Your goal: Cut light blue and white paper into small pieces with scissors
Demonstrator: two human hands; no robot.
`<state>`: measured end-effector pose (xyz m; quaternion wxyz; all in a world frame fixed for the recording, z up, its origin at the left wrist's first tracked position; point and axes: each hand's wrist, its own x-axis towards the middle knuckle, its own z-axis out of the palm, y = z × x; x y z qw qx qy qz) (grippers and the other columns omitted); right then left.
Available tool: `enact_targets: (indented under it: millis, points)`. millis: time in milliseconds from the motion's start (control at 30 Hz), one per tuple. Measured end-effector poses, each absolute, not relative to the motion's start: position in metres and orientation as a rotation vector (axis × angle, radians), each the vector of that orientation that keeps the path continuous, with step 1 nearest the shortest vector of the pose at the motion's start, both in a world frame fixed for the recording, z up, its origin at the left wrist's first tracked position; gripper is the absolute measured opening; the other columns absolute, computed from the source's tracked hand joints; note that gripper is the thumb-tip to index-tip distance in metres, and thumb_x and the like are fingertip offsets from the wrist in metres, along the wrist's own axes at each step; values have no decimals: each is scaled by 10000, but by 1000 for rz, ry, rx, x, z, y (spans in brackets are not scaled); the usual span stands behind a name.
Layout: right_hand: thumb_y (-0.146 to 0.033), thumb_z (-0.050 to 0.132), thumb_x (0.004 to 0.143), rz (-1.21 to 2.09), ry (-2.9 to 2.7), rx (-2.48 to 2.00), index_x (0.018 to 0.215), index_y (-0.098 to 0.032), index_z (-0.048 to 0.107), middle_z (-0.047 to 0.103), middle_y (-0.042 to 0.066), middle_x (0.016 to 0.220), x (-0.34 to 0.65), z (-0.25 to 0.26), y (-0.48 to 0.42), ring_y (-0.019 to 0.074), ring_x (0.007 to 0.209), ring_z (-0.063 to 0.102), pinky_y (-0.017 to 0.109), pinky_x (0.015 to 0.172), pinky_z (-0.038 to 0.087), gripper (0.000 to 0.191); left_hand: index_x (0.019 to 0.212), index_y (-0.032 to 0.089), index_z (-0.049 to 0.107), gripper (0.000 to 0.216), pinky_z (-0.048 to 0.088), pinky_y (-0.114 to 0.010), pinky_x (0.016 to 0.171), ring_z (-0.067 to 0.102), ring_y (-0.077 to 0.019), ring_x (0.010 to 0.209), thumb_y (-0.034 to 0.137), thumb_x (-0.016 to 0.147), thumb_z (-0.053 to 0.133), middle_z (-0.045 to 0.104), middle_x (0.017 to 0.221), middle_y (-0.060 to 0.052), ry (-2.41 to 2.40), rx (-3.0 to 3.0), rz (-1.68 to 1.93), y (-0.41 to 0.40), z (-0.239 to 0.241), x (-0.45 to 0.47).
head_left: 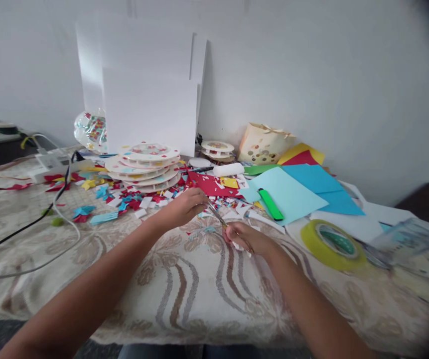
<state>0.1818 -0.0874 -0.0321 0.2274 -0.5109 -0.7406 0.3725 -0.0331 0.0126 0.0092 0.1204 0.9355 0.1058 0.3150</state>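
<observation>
My left hand (189, 205) is closed on one end of a slim silver-and-gold tool (216, 213), whose exact kind I cannot make out. My right hand (246, 237) wraps round the other end, and a bit of crumpled white paper or tissue (241, 247) shows under its fingers. The tool slants down from left to right between the hands, above the patterned tablecloth (199, 289). Just beyond the hands lie many small paper scraps (232, 205) in red, white and blue. A red sheet (207, 183) strewn with white bits is behind them.
Stacked white discs (145, 167) stand behind my left hand, with white boards (149, 109) leaning on the wall. Rightward are a green highlighter (270, 204) on pale blue paper (292, 197), a yellow tape roll (332, 244) and a clear box (412, 239). Cables (67, 219) cross the left side.
</observation>
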Motion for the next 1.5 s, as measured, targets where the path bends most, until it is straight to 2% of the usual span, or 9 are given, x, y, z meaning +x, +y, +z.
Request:
enact_targets:
  millis: [333,500,800,1000,1500]
  points:
    - [-674,308,786,1093,-1985,-1413,657,-175,440,386,-30,554,181,-30,-90,95,490,347,228,462,269,532,924,157,585,215,406,-284,786,536,-160,863,222,865,388,609,896,-89,344,2693,945,12,7,-32]
    - [-665,321,786,1093,-1968,-1426,651,-174,432,390,-30,545,182,-32,-90,96,490,362,223,460,280,521,912,168,593,213,417,-257,727,564,-146,799,217,851,395,631,845,-63,439,2658,847,11,9,-32]
    - [-551,488,751,1311,-1794,-1452,684,-164,459,408,-38,573,180,-35,-88,72,474,346,204,439,268,394,905,162,591,194,414,-227,715,548,-122,793,233,840,423,619,855,-47,449,2570,790,14,8,-33]
    - [-504,517,740,1349,-1732,-1456,722,-163,479,421,-42,587,178,-33,-89,64,472,356,197,436,263,343,892,164,585,206,416,-215,655,518,-107,724,302,825,448,587,810,-30,505,2414,749,15,6,-32]
    - [-444,536,727,1324,-1712,-1490,665,-164,468,385,-65,457,173,-37,-84,61,394,337,198,395,224,294,862,149,567,189,415,-223,624,493,-100,681,309,772,519,549,762,-16,537,2223,727,18,1,-33]
